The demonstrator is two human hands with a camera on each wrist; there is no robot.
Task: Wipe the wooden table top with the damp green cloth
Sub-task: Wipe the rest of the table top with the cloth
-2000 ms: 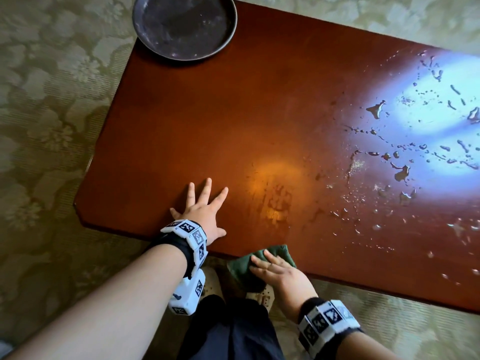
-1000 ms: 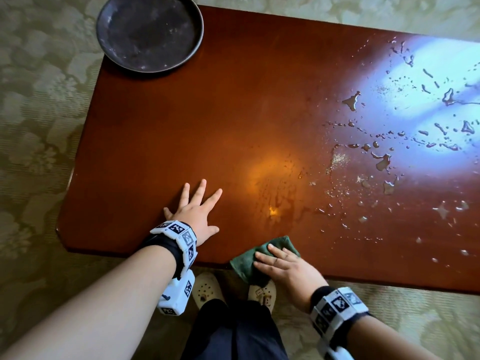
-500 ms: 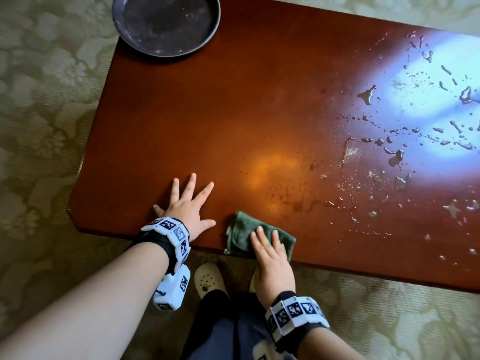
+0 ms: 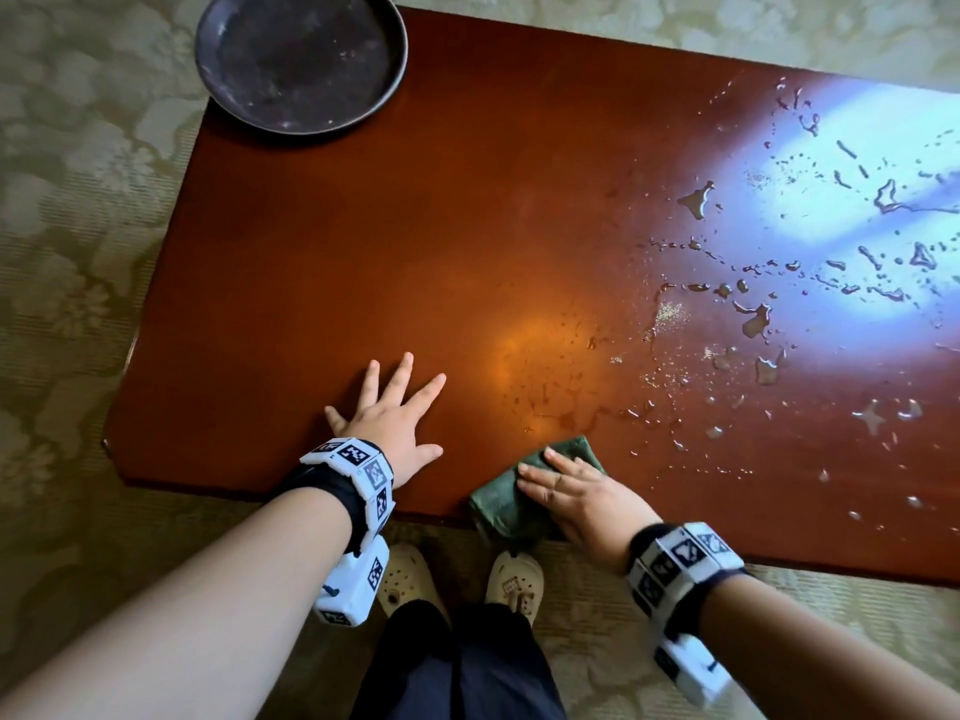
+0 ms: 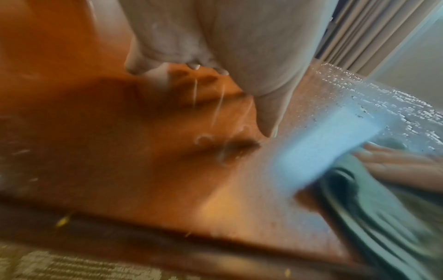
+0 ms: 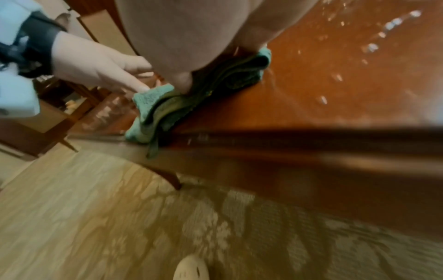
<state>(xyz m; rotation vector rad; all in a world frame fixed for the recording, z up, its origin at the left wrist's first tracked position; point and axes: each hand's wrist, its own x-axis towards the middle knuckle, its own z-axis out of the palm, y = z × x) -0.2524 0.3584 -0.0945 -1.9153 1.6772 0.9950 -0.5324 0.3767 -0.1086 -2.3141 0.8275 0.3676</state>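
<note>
Right hand (image 4: 582, 498) flat on the green cloth (image 4: 511, 504), fingers (image 4: 543, 472) straight and released, pressing rather than grasping. The cloth sits at 6 o'clock on the table (image 4: 467, 210), one fold drooping over the near edge. It looks soft, light and limp, likely to bunch, so a broad palm on its middle should steer it best. It's dark green, folded, terry-textured. Left hand (image 4: 392, 423) lies splayed, released, just beside it. Water droplets (image 4: 753, 319) wait at 3 o'clock

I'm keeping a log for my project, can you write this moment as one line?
left hand: flat on table | right hand: presses cloth at near edge | water drops: unwiped, right side | plate: far left corner
</note>
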